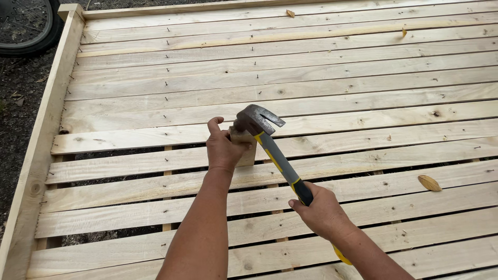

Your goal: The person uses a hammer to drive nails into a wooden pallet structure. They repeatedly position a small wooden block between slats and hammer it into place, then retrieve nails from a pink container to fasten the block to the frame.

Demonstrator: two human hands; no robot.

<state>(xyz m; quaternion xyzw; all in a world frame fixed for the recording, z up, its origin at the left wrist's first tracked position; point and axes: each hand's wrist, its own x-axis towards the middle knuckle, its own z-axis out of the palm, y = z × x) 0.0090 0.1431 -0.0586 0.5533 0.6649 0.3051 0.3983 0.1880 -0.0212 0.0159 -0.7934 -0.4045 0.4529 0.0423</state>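
My left hand point(223, 148) grips a small upright wooden block point(245, 150) that stands on the plank frame point(321, 109). My right hand point(322, 211) holds a claw hammer point(272, 150) by its black and yellow handle. The hammer's steel head point(254, 120) rests on or just above the top of the block, right beside my left thumb. The lower part of the block is partly hidden by my left hand.
The frame is made of pale planks nailed side by side, with gaps showing dark ground in the near rows. A raised side rail point(46, 124) runs down the left. A bicycle wheel point(26, 23) sits at the top left. Dry leaves point(429, 182) lie on the planks.
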